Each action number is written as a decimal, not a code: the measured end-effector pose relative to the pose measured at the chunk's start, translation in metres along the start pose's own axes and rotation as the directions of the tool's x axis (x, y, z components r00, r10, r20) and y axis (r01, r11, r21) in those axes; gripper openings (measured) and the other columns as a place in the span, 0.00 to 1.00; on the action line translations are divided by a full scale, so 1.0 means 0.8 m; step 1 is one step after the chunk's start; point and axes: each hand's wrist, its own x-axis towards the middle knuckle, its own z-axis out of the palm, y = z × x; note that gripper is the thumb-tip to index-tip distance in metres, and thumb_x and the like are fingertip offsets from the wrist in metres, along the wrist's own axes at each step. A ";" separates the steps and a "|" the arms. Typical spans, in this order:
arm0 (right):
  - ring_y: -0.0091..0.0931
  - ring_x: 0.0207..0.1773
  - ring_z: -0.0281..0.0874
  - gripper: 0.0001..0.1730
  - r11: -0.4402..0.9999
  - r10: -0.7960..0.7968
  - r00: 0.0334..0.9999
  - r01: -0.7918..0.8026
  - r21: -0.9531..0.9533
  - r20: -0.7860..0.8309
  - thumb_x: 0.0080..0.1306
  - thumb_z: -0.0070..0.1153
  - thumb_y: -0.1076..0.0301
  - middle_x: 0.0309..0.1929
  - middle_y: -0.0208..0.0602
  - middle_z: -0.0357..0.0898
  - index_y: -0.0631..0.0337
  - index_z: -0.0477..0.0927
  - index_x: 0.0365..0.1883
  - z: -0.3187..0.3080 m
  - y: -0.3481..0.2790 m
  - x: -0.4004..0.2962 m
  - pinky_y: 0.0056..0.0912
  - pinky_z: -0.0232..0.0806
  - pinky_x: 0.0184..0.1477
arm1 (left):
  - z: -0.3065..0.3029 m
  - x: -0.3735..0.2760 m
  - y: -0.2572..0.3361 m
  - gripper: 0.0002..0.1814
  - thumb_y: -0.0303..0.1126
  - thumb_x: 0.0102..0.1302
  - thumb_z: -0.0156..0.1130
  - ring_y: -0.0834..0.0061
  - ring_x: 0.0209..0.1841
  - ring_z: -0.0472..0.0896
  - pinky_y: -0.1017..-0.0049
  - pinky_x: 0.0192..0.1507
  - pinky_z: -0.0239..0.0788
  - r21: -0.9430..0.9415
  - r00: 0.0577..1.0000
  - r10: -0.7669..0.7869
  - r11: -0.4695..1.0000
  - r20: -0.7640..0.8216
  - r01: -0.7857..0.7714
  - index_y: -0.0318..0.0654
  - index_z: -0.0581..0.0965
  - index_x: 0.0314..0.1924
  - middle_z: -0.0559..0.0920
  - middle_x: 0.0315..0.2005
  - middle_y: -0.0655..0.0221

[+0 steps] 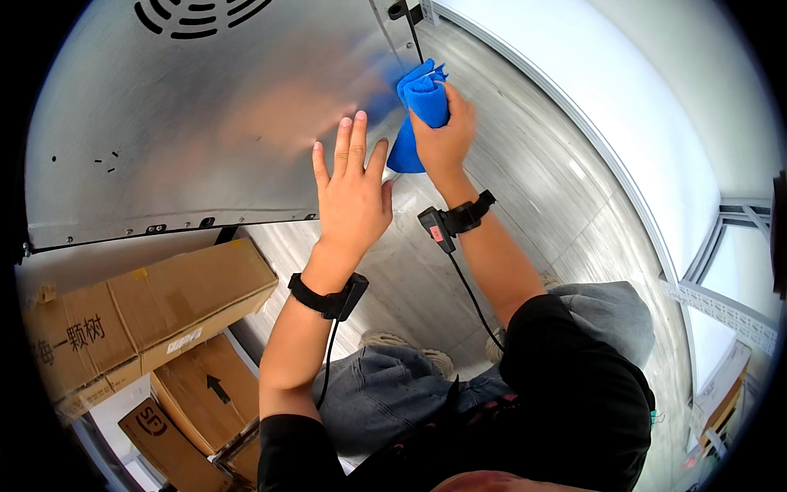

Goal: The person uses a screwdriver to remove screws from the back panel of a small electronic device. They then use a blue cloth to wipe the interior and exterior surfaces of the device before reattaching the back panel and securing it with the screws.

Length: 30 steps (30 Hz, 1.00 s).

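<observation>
A folded blue cloth (424,104) is gripped in my right hand (452,132), beside the right-hand edge of a large metal panel (203,123). One loose end of the cloth hangs below my fingers. My left hand (353,187) is spread flat with its fingers apart, its fingertips at the panel's shiny surface. Blurred reflections of skin and blue show in the metal. The panel carries curved vent slots (203,18) at the top and small slits at lower left. Screws line its lower edge.
Cardboard boxes (197,295) are stacked at the lower left. Grey wood-look flooring (529,160) lies beneath me, with a white wall panel (615,92) along the right. Perforated metal shelf framing (725,307) stands at far right. Each wrist wears a black strapped device with a cable (473,289).
</observation>
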 end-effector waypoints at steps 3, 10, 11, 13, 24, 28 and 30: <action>0.37 0.43 0.71 0.26 0.999 -0.027 0.999 0.028 -0.018 0.043 0.50 0.67 0.70 0.38 0.38 0.78 0.57 0.77 0.50 -0.008 0.000 0.008 0.39 0.67 0.43 | 0.004 -0.004 -0.006 0.28 0.31 0.52 0.67 0.60 0.75 0.48 0.46 0.70 0.36 0.030 1.000 0.008 1.000 0.018 -0.009 0.42 0.75 0.57 0.54 0.72 0.60; 0.37 0.42 0.71 0.26 0.998 0.017 1.000 -0.018 0.059 0.006 0.50 0.68 0.70 0.39 0.38 0.79 0.55 0.77 0.50 -0.001 0.010 -0.003 0.40 0.67 0.42 | 0.016 -0.011 -0.013 0.26 0.31 0.53 0.66 0.61 0.75 0.48 0.45 0.70 0.34 0.051 0.999 0.022 0.998 0.046 -0.024 0.43 0.75 0.55 0.55 0.72 0.63; 0.37 0.42 0.72 0.26 0.999 0.012 1.000 -0.013 0.038 0.023 0.50 0.68 0.70 0.40 0.39 0.79 0.55 0.77 0.50 -0.001 0.017 -0.005 0.40 0.68 0.43 | 0.016 -0.010 -0.013 0.26 0.31 0.53 0.66 0.62 0.75 0.48 0.45 0.70 0.34 0.047 0.999 0.026 0.999 0.040 -0.028 0.43 0.75 0.55 0.56 0.72 0.63; 0.38 0.43 0.74 0.27 1.000 0.006 0.997 -0.006 -0.009 0.072 0.50 0.68 0.70 0.42 0.41 0.78 0.55 0.77 0.51 -0.004 0.028 -0.009 0.40 0.69 0.44 | 0.019 -0.014 -0.016 0.26 0.30 0.53 0.66 0.62 0.75 0.48 0.46 0.70 0.34 0.040 0.999 0.025 0.999 0.036 -0.027 0.43 0.76 0.55 0.56 0.72 0.64; 0.42 0.50 0.73 0.31 0.948 0.319 0.946 -0.319 -0.011 0.063 0.51 0.69 0.67 0.48 0.48 0.75 0.62 0.73 0.54 -0.006 0.073 -0.029 0.45 0.66 0.53 | 0.028 -0.025 -0.023 0.26 0.32 0.53 0.66 0.64 0.74 0.50 0.46 0.70 0.36 0.056 0.997 0.026 0.998 0.073 -0.030 0.44 0.76 0.54 0.59 0.70 0.65; 0.43 0.50 0.73 0.32 0.944 0.330 0.943 -0.330 -0.010 0.051 0.51 0.69 0.66 0.49 0.47 0.75 0.60 0.72 0.54 0.002 0.062 -0.031 0.45 0.66 0.52 | 0.027 -0.026 -0.022 0.25 0.32 0.54 0.66 0.64 0.74 0.50 0.46 0.70 0.37 0.030 0.997 0.017 0.999 0.082 -0.019 0.44 0.76 0.54 0.59 0.70 0.65; 0.43 0.50 0.73 0.32 0.938 0.347 0.936 -0.347 -0.020 0.063 0.51 0.69 0.66 0.49 0.47 0.75 0.60 0.72 0.54 0.007 0.079 -0.040 0.45 0.66 0.52 | 0.028 -0.027 -0.021 0.25 0.32 0.54 0.66 0.64 0.74 0.49 0.46 0.70 0.37 0.022 0.995 0.010 1.000 0.098 -0.012 0.44 0.76 0.54 0.59 0.70 0.65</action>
